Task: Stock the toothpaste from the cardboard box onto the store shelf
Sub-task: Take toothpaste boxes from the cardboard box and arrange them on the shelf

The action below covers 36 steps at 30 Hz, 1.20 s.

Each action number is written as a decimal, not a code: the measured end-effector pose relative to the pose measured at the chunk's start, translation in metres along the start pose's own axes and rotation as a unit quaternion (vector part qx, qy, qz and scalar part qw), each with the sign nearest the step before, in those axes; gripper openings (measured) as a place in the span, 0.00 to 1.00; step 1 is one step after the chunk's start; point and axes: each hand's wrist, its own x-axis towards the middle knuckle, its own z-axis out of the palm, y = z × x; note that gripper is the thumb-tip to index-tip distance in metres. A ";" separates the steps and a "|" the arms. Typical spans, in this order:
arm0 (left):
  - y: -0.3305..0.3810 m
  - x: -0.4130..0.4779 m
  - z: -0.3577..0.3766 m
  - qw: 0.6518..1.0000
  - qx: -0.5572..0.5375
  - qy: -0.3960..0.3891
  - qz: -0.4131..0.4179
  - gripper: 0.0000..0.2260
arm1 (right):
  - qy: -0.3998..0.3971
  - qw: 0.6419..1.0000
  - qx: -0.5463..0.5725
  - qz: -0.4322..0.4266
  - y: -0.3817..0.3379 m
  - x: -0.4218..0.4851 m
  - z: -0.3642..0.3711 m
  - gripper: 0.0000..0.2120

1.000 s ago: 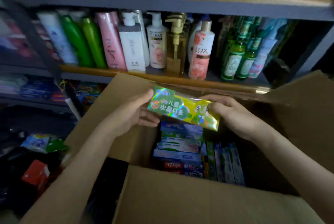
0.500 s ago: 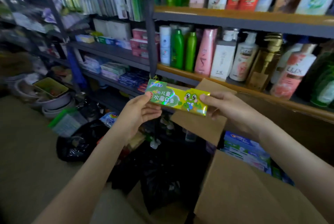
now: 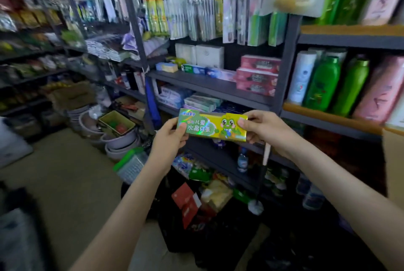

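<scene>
The green-and-yellow toothpaste carton [image 3: 213,126] with a cartoon frog lies level in mid-air at the centre of the view, printed face up. The left hand [image 3: 168,137] pinches its 9 o'clock end and the right hand [image 3: 262,128] its 3 o'clock end, thumbs on top, the same grip as half a second ago. Since then the view has swung left. The carton, which was held over the flap of the cardboard box [image 3: 394,165], now hangs in front of the dark store shelf [image 3: 209,87], and the cardboard box shows only as a sliver at the 3 o'clock edge. At 12 o'clock from the carton, other toothpaste boxes [image 3: 196,69] lie on that shelf beside stacked pink boxes [image 3: 258,74]. Green bottles [image 3: 323,85] stand at 2 o'clock, and basins [image 3: 118,139] sit on the floor at 9 o'clock.
</scene>
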 end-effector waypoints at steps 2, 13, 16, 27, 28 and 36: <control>-0.004 0.028 -0.013 1.000 0.023 -0.013 -0.005 0.13 | 0.018 0.999 -0.036 -0.006 0.001 0.029 0.016 0.06; -0.048 0.242 -0.073 0.980 0.149 -0.135 0.004 0.23 | 0.102 0.994 -0.050 0.001 0.042 0.241 0.098 0.05; -0.048 0.307 -0.091 0.972 0.199 -0.128 0.011 0.27 | 0.130 0.991 -0.012 0.013 0.041 0.306 0.121 0.05; -0.087 0.549 -0.173 0.926 0.361 -0.072 0.090 0.21 | 0.262 0.960 -0.094 0.011 0.009 0.527 0.179 0.13; -0.091 0.576 -0.176 0.915 0.378 -0.083 0.117 0.20 | 0.274 0.955 -0.109 0.013 0.006 0.550 0.184 0.13; -0.119 0.773 -0.154 0.811 0.488 -0.182 0.269 0.21 | 0.361 0.912 -0.186 0.049 -0.013 0.737 0.221 0.14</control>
